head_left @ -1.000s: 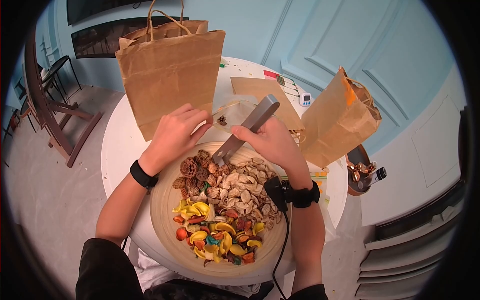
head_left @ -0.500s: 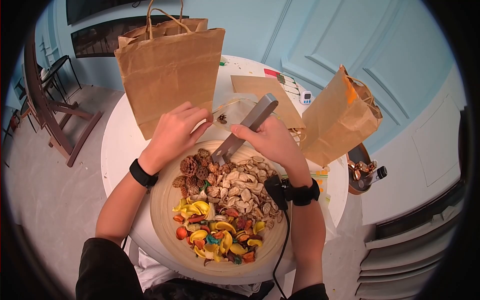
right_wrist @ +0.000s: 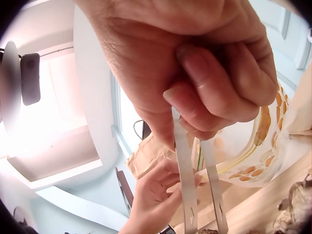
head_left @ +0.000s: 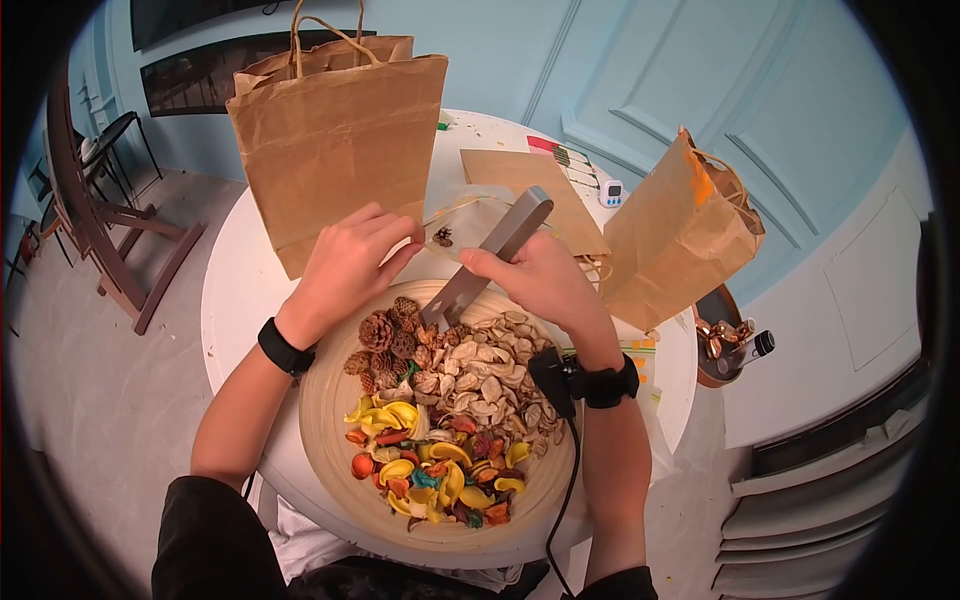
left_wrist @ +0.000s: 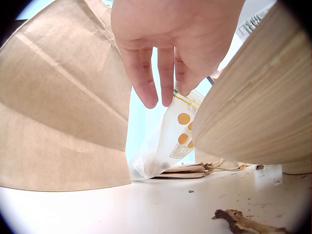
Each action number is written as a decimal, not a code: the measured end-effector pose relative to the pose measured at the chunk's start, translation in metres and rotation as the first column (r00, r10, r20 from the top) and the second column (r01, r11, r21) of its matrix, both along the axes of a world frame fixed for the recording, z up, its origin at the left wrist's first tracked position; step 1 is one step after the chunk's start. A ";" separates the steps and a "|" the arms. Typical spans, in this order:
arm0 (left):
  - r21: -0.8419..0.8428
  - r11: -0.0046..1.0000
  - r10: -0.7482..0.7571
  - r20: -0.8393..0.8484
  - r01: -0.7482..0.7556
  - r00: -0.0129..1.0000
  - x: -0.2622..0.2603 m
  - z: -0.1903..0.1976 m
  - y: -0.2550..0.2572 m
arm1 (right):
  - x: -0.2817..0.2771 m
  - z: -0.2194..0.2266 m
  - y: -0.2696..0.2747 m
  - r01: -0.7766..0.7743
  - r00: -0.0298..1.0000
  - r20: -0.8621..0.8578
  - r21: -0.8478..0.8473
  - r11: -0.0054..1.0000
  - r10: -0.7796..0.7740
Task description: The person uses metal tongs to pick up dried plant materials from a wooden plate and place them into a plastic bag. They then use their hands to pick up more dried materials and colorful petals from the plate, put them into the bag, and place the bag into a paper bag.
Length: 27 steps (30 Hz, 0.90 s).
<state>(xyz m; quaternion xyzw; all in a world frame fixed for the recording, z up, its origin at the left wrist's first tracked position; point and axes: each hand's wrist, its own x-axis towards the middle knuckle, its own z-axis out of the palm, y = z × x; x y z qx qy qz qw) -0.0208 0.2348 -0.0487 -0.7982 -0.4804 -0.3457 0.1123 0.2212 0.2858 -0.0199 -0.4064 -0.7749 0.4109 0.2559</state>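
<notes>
My left hand (head_left: 355,255) pinches the edge of a clear zip bag (left_wrist: 168,139) printed with orange dots, between thumb and fingertips. A small dark pine cone (head_left: 442,237) shows inside the bag. My right hand (head_left: 545,280) grips flat metal tongs (head_left: 500,240), their tips pointing down among the brown pine cones (head_left: 377,332) in a round wooden dish (head_left: 325,470). In the right wrist view, both tong arms stand a little apart. Whether the tips hold a cone I cannot tell. Pale dried pods (head_left: 485,380) and colourful dried petals (head_left: 450,485) fill the rest of the heap.
A tall paper bag (head_left: 340,150) stands behind my left hand, and a second paper bag (head_left: 670,240) leans at the right. Between them lies a flat brown paper piece (head_left: 530,190) on the round white table (head_left: 235,270). A small timer (head_left: 611,194) sits near the back edge.
</notes>
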 end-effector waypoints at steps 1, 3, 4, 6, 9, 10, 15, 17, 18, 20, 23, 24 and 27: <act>0.000 1.000 0.000 -0.001 0.000 1.000 0.000 0.000 0.000 | 0.000 -0.003 0.001 -0.007 1.000 -0.019 0.010 1.000 0.007; -0.002 1.000 -0.001 0.000 0.001 1.000 0.000 0.000 0.000 | 0.000 -0.009 0.004 -0.019 0.998 -0.057 0.031 0.999 0.021; -0.003 1.000 -0.001 0.001 0.001 1.000 0.000 0.000 0.000 | 0.001 -0.008 0.004 -0.018 0.998 -0.052 0.021 1.000 0.019; -0.006 1.000 0.001 0.001 -0.001 1.000 0.000 0.001 -0.001 | 0.001 0.000 0.000 -0.015 0.999 -0.042 0.000 1.000 0.015; -0.009 1.000 0.002 0.001 -0.002 1.000 0.000 0.002 -0.001 | 0.004 0.005 -0.002 -0.015 0.998 -0.062 -0.032 0.999 0.013; -0.009 1.000 0.000 0.002 0.000 1.000 0.000 0.002 -0.001 | 0.006 0.006 -0.002 -0.005 0.997 -0.076 -0.025 1.000 0.003; -0.046 0.999 0.006 0.003 -0.005 1.000 0.000 0.006 -0.004 | 0.023 0.016 0.000 0.046 0.986 -0.157 -0.038 0.998 -0.052; -0.048 0.999 0.000 0.004 0.000 1.000 0.000 0.007 -0.005 | 0.030 0.026 -0.006 0.108 0.965 -0.233 -0.076 0.991 -0.123; -0.050 0.999 -0.005 0.005 0.006 1.000 0.000 0.006 -0.005 | 0.034 0.027 -0.004 0.135 0.956 -0.257 -0.050 0.990 -0.143; -0.055 0.998 -0.017 0.007 0.017 1.000 -0.001 0.004 -0.004 | 0.042 0.028 -0.001 0.190 0.935 -0.306 0.000 0.982 -0.181; -0.054 0.998 -0.022 -0.008 0.021 1.000 -0.001 0.003 -0.004 | 0.044 0.026 0.000 0.299 0.900 -0.363 0.113 0.947 -0.241; -0.058 0.998 -0.019 -0.010 0.019 1.000 -0.001 0.003 -0.004 | 0.043 0.026 0.002 0.357 0.905 -0.304 0.166 0.919 -0.297; -0.066 0.998 -0.017 -0.013 0.016 1.000 0.000 0.004 -0.004 | 0.038 0.025 -0.002 0.403 0.901 -0.275 0.251 0.880 -0.335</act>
